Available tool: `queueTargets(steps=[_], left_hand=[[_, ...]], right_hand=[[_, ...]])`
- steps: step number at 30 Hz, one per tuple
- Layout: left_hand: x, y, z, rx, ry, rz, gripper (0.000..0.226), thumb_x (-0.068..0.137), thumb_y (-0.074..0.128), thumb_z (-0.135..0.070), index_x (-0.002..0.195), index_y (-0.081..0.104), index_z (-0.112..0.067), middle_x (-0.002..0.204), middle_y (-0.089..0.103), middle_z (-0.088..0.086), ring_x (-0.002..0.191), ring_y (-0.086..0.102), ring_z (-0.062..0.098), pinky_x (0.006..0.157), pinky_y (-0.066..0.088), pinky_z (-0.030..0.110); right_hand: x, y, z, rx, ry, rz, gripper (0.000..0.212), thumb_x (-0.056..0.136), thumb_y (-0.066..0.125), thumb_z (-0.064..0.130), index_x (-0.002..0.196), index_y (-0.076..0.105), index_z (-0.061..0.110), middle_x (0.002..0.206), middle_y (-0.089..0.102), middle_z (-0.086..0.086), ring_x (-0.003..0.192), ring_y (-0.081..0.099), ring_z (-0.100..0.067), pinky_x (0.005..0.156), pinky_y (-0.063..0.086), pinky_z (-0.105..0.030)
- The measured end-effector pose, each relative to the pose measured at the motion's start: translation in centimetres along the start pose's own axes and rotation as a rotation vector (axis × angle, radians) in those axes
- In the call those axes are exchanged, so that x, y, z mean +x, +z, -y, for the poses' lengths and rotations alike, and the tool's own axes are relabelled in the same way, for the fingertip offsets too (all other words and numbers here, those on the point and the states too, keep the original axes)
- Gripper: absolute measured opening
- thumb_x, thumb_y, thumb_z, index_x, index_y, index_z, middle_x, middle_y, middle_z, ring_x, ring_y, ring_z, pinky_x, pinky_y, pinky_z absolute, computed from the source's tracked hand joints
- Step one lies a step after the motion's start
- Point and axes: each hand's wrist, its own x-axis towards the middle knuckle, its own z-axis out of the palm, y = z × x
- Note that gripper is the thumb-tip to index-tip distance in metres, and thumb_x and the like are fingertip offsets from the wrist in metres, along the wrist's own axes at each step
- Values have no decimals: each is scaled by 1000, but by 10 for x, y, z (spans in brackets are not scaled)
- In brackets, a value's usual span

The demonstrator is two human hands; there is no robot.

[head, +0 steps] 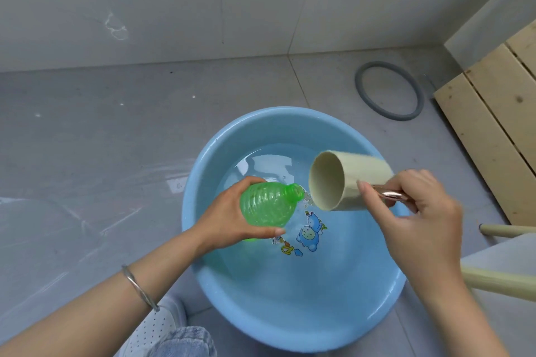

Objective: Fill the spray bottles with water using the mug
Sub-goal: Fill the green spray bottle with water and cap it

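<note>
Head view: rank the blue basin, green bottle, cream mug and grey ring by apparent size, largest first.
1. blue basin
2. cream mug and grey ring, alike; ring lies farther, so unsure
3. green bottle

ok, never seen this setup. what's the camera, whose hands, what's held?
No robot here: one wide-angle camera on a person's head looks down at their two bare hands. A blue basin holding water sits on the grey tiled floor. The left hand grips a green bottle, tilted with its open neck toward the cream mug. The right hand holds that mug by its shiny handle, tipped so its mouth is at the bottle's neck, where a little water shows. Farther back lie a grey ring and wooden slats.
</note>
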Motion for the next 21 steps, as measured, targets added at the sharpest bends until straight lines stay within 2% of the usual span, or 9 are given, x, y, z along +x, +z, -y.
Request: queueTargets(steps=[2,4,7,10,15,21], left_hand=[[0,0,1,7,4,0,83,42,81,-73,114,50,-46,115,59,-29,111,55,-4,101,45,28],[0,0,1,7,9,-5,82,42,81,-73,113,51,-46,115,59,-28,112,55,-3,101,45,28],[1,0,1,0,-3,-2,81,41,81,-73,112,50,-47,114,59,-28,111,55,-4,100,44,25],[0,1,0,-1,-6,0,81,41,80,-72,112,50,-47,113,59,-28,110,54,-6,98,44,22],[0,0,-1,2,1,3,82,42,81,-71,113,51,-45,115,59,-29,112,54,-4,99,43,22],[-1,1,-2,-1,-7,4,82,41,81,-72,113,51,-45,113,60,-27,109,55,-4,96,44,21]], right_hand=[[-11,13,-26,101,234,57,38,76,72,24,56,46,6,57,45,-2,63,44,-25,61,39,-35],[-24,24,-47,67,319,115,39,77,73,24,56,44,8,56,45,-1,64,45,-24,62,38,-39],[-39,36,-64,-11,324,181,45,76,77,11,54,37,15,52,40,4,60,39,-18,58,27,-30],[-48,42,-73,-81,316,234,46,75,78,11,54,37,16,51,39,5,58,42,-11,58,21,-28],[-56,47,-79,-92,351,242,45,75,78,11,54,39,15,52,45,0,61,43,-22,61,26,-30],[-56,49,-78,-82,343,248,45,75,78,11,54,38,15,52,44,1,60,42,-20,61,26,-29]])
